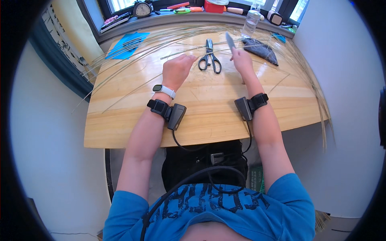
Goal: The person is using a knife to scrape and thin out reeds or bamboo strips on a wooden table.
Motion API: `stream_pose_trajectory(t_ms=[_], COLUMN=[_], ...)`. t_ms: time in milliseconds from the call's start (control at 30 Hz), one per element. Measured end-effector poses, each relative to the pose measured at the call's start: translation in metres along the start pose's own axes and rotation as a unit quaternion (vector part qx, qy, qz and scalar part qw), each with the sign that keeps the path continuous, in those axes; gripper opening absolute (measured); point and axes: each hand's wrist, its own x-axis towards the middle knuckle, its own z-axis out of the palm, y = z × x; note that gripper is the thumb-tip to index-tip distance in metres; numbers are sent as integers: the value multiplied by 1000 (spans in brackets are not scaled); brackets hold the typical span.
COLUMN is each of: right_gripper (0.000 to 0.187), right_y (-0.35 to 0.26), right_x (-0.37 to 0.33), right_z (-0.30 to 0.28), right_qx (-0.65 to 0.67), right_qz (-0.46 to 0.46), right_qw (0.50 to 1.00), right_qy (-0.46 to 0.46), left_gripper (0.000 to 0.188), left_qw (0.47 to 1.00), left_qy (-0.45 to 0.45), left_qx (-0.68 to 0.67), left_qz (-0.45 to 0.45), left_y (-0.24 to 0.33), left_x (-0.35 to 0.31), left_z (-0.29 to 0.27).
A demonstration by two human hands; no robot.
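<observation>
We see the left hand (177, 72) curled, seemingly pinching a stem (222, 50), and the right hand (242, 62) gripping a knife (230, 41), upper centre. Looks midway: plenty of loose stems (318, 93) remain, right and upper left. Scissors (209, 56) sit between, in the way; pouch (261, 51) upper right.

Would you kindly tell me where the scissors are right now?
In the head view, the scissors lie on the wooden table, between the left hand and the right hand, blades toward the windowsill.
</observation>
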Motion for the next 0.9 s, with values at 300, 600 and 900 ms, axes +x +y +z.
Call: stream_pose_trajectory(t_ms=[300, 600, 900], right_gripper=[39, 29, 28], right_y=[-45, -6, 22], right_x=[-30, -4, 11], right_z=[21, 3, -22], right_qx=[261, 488, 456], right_qz=[-7, 82, 84], right_qw=[957, 868, 883], right_qy=[-128, -21, 79], left_gripper=[16, 21, 19], left_qw=[1000, 999, 991], left_qy=[-26, -46, -79], left_qx=[-13, -6, -101], left_qz=[-1, -4, -46], left_y=[-6, 1, -14], left_x=[-2, 2, -5], left_z=[2, 1, 8])
